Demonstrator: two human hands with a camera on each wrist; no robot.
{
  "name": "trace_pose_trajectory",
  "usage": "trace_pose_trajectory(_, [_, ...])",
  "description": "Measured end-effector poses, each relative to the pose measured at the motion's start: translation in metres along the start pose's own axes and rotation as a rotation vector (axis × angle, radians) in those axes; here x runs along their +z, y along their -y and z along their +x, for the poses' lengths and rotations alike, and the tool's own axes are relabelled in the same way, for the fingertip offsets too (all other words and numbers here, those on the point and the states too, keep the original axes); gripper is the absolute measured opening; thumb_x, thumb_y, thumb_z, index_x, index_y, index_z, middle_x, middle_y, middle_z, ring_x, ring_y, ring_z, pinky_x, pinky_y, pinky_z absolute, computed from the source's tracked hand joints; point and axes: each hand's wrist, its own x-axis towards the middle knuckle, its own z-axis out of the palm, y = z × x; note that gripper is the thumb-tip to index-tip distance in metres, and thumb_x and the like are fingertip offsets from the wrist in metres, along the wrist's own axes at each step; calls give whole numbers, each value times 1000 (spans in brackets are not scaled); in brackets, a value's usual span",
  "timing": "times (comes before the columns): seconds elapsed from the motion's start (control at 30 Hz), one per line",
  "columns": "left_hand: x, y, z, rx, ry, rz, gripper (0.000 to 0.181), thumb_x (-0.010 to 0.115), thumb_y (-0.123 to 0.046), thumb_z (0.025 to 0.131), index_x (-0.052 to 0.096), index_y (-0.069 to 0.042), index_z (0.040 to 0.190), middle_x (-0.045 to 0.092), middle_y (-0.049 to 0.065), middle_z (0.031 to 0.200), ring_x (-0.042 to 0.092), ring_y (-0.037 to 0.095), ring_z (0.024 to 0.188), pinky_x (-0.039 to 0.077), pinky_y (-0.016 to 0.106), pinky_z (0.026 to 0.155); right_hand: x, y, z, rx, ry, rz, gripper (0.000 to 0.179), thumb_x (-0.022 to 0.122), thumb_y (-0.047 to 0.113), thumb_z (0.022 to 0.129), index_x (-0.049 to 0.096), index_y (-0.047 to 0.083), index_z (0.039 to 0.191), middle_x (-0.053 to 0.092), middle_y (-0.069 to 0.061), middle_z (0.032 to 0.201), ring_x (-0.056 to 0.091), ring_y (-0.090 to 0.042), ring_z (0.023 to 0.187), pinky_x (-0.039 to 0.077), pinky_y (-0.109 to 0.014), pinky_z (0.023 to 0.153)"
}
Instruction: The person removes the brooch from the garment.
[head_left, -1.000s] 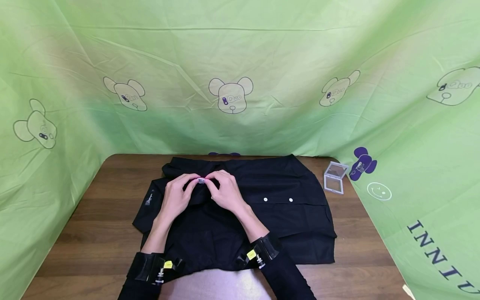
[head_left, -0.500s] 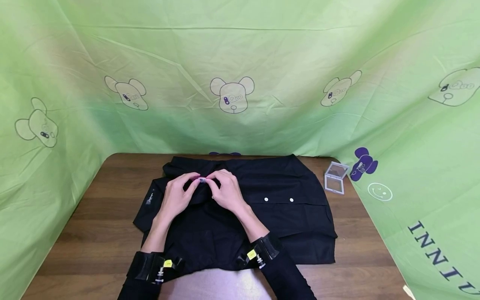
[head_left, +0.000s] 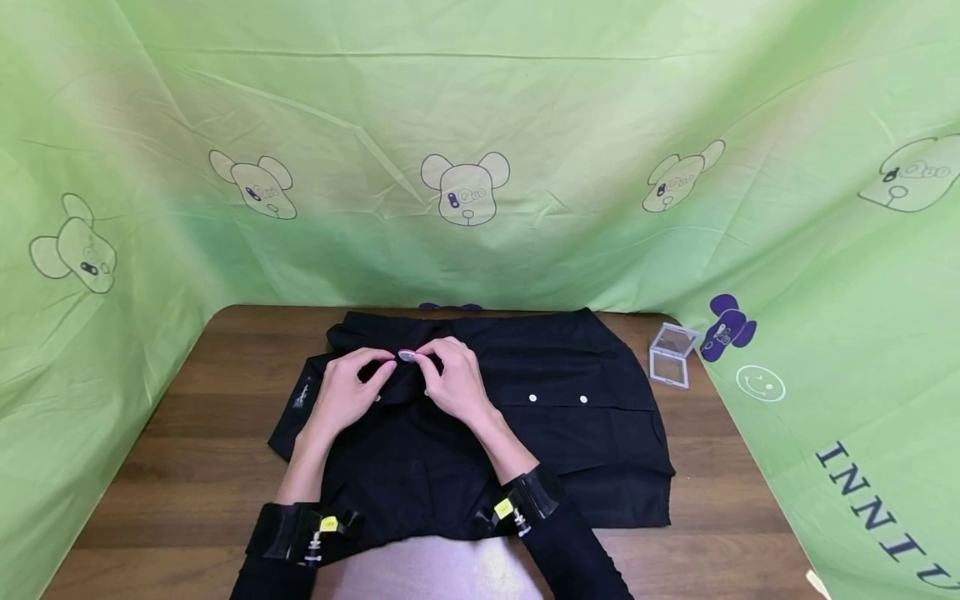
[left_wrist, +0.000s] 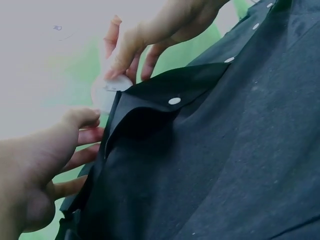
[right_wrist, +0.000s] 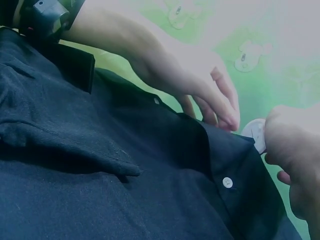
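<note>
A black button-up shirt (head_left: 577,358) lies over the table, its front placket raised between the hands. My right hand (head_left: 452,379) pinches a round white pin badge (head_left: 406,356) with a pinkish rim at the placket's edge; the badge (left_wrist: 119,83) shows a small bar in the left wrist view. Just left of the badge, my left hand (head_left: 348,385) has its thumb and forefinger tips close together, apart from the badge. In the left wrist view, fingers of my left hand (left_wrist: 47,160) lie along the cloth edge. Whether they press the cloth is unclear.
A small clear hinged case (head_left: 667,371) lies unfolded at the table's back right corner. White buttons (head_left: 532,398) run along the shirt front. The brown wooden table (head_left: 202,433) is enclosed by a green printed cloth (head_left: 465,100) at the back and sides.
My left fingers have come off the badge and moved slightly left. More of the badge's round face shows now, still pinched by my right hand, which has hardly moved.
</note>
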Motion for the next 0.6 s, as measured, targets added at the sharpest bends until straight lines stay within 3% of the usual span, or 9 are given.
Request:
trace_pose_trajectory(0.13, [-2,2,0,-20,72,-13,15,87,-17,101,87,-10,114,87,7,117,82,29,114,63,50,100,0,1,0,13,-5,-2,6,79,12,104,83,8,102,86,-5,98,79,-26,96,62,-46,86])
trace_pose_trajectory(0.27, [0,3,-1,2,106,-6,14,88,-15,100,87,-10,112,87,8,116,81,30,114,62,52,101,1,0,0,24,-11,-8,7,78,13,106,83,9,102,86,-5,99,79,-24,97,63,-45,87])
trace_pose_trajectory(0.6, [3,6,0,63,47,20,7,87,-5,98,87,-10,104,87,7,106,80,31,104,61,51,93,1,-1,0,15,-4,8,7,79,13,104,83,7,102,85,-6,97,79,-31,94,61,-45,85])
